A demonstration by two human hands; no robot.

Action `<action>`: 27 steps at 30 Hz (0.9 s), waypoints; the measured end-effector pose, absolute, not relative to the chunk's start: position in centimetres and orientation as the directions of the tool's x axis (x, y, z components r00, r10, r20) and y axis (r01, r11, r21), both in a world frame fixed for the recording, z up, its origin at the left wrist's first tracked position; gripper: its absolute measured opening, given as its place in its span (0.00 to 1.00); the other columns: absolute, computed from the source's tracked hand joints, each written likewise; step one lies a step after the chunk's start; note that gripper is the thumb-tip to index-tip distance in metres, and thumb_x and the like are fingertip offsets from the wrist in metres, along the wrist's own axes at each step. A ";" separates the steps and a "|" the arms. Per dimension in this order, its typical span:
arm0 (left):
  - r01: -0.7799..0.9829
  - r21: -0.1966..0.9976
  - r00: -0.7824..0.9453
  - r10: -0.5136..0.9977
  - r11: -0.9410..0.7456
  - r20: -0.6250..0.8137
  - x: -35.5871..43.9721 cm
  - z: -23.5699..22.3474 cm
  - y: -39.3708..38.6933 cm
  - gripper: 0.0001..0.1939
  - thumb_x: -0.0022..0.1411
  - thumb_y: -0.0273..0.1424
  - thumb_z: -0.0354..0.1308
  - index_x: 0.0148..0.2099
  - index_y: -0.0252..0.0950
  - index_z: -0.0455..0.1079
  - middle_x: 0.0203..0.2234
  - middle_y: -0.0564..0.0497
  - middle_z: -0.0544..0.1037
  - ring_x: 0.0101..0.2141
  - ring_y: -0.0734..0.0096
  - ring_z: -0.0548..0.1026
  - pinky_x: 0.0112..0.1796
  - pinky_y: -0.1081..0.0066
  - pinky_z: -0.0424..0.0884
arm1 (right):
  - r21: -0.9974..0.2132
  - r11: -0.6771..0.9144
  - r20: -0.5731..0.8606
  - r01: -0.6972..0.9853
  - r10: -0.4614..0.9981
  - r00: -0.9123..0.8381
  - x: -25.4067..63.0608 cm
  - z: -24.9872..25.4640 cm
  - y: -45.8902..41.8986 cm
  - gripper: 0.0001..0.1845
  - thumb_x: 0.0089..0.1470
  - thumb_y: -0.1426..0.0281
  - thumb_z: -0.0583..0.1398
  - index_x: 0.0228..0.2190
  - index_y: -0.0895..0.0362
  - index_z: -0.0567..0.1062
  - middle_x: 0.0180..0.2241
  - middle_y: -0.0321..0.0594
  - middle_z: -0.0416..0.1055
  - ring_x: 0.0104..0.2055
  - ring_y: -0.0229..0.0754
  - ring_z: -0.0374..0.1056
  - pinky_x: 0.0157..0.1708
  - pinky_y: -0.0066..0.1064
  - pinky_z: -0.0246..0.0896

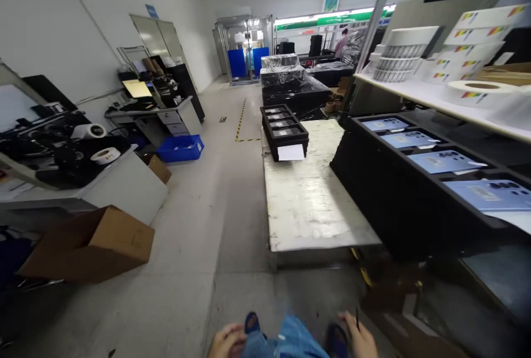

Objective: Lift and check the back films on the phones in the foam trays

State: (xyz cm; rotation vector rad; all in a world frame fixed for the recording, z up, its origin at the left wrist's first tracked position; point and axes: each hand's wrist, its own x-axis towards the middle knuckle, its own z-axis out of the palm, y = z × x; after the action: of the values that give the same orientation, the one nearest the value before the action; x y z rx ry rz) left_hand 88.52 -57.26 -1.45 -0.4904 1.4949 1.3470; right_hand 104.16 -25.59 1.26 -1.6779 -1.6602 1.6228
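My left hand [227,340] is at the bottom edge beside the blue denim over my legs [286,340]. Its fingers are curled together, and I see nothing in them. Lower right of it, my right hand [362,341] holds a thin dark pen [357,318] that sticks up between the fingers; only its end shows. Neither hand touches the table. Ahead stands a worn white table [315,203] with a stack of black trays [286,125] and a white paper [291,152] on its front. To the right, a taller black tray stack [373,192] holds several light-blue phone back panels [448,161].
Label rolls [402,53] stand on a shelf [415,95] at right. An open cardboard box [103,244], a blue bin [181,148] and a desk [124,181] with equipment line the left. Film-wrapped black stacks [290,84] stand behind the table. A person [342,42] is far back.
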 end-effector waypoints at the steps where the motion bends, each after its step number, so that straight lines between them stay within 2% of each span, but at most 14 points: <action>1: -0.848 0.468 -0.401 0.275 0.249 -0.874 86.9 -1.4 -60.4 0.24 0.40 0.43 0.63 0.40 0.38 0.68 0.37 0.43 0.79 0.44 0.54 0.76 0.50 0.59 0.67 | -0.781 -0.361 -0.556 0.510 0.774 -0.303 101.4 1.8 -26.7 0.36 0.23 0.41 0.62 0.23 0.61 0.73 0.12 0.29 0.53 0.14 0.33 0.52 0.15 0.28 0.46; 2: -0.873 0.448 -0.405 0.228 0.190 -0.885 85.4 -1.3 -63.1 0.23 0.43 0.42 0.62 0.42 0.38 0.68 0.40 0.43 0.78 0.46 0.56 0.75 0.51 0.61 0.66 | -0.776 -0.396 -0.591 0.491 0.728 -0.347 98.7 2.3 -27.5 0.36 0.22 0.42 0.61 0.25 0.62 0.73 0.10 0.26 0.47 0.12 0.31 0.46 0.14 0.27 0.41; 6: -0.887 0.444 -0.456 0.098 -0.127 -0.884 81.0 -1.3 -68.4 0.21 0.52 0.34 0.59 0.49 0.35 0.66 0.45 0.41 0.77 0.49 0.61 0.74 0.54 0.66 0.64 | -0.806 -0.386 -0.568 0.449 0.718 -0.402 89.5 4.2 -27.8 0.31 0.26 0.50 0.63 0.28 0.61 0.71 0.12 0.23 0.47 0.13 0.28 0.44 0.15 0.25 0.38; 10: -0.869 0.422 -0.461 0.110 -0.259 -0.881 78.0 -2.9 -66.5 0.21 0.50 0.32 0.58 0.48 0.38 0.65 0.43 0.42 0.78 0.48 0.60 0.74 0.52 0.66 0.66 | -0.789 -0.424 -0.592 0.445 0.718 -0.366 82.4 3.9 -26.7 0.20 0.34 0.62 0.64 0.29 0.61 0.70 0.12 0.22 0.47 0.13 0.27 0.43 0.15 0.23 0.36; 14: -0.906 0.394 -0.421 0.242 -0.156 -0.874 73.8 -5.7 -63.0 0.24 0.36 0.40 0.64 0.39 0.42 0.67 0.35 0.45 0.79 0.44 0.52 0.76 0.47 0.63 0.70 | -0.767 -0.511 -0.626 0.388 0.727 -0.283 75.6 1.3 -25.1 0.11 0.48 0.68 0.60 0.33 0.61 0.69 0.13 0.22 0.46 0.13 0.26 0.42 0.14 0.20 0.37; 18: -0.874 0.478 -0.422 0.355 0.084 -0.834 65.5 -8.0 -60.4 0.30 0.31 0.48 0.66 0.39 0.42 0.70 0.38 0.46 0.79 0.47 0.54 0.74 0.45 0.65 0.69 | -0.752 -0.608 -0.656 0.256 0.729 -0.195 70.6 -1.9 -22.1 0.10 0.56 0.66 0.55 0.33 0.62 0.68 0.12 0.22 0.46 0.12 0.26 0.43 0.13 0.20 0.41; 22: -0.829 0.531 -0.465 0.311 0.177 -0.829 54.9 -7.2 -55.0 0.32 0.36 0.50 0.65 0.43 0.41 0.70 0.42 0.44 0.78 0.49 0.55 0.73 0.46 0.65 0.68 | -0.713 -0.690 -0.701 0.126 0.705 -0.108 66.8 -4.2 -18.3 0.13 0.58 0.64 0.51 0.32 0.63 0.66 0.13 0.29 0.57 0.12 0.31 0.54 0.15 0.22 0.53; 25: -0.785 0.592 -0.494 0.391 0.183 -0.776 47.7 -5.0 -49.3 0.29 0.47 0.47 0.62 0.49 0.38 0.68 0.48 0.42 0.75 0.52 0.58 0.71 0.49 0.66 0.65 | -0.692 -0.721 -0.721 0.041 0.687 -0.085 63.9 -5.2 -15.5 0.13 0.59 0.66 0.50 0.33 0.63 0.67 0.16 0.37 0.65 0.15 0.36 0.63 0.19 0.26 0.62; 27: -0.745 0.642 -0.518 0.450 0.181 -0.728 43.2 -3.7 -45.4 0.25 0.57 0.43 0.55 0.53 0.37 0.66 0.53 0.40 0.71 0.54 0.59 0.69 0.51 0.64 0.64 | -0.682 -0.731 -0.728 -0.017 0.682 -0.069 62.1 -5.6 -13.9 0.13 0.59 0.66 0.50 0.34 0.64 0.67 0.19 0.42 0.69 0.19 0.40 0.69 0.23 0.28 0.66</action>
State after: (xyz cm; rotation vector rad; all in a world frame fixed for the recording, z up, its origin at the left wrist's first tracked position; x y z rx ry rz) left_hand 43.22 -45.37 -3.71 -0.2988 1.4750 1.5358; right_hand 62.12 -13.86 -5.63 -1.7163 -0.7134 1.8521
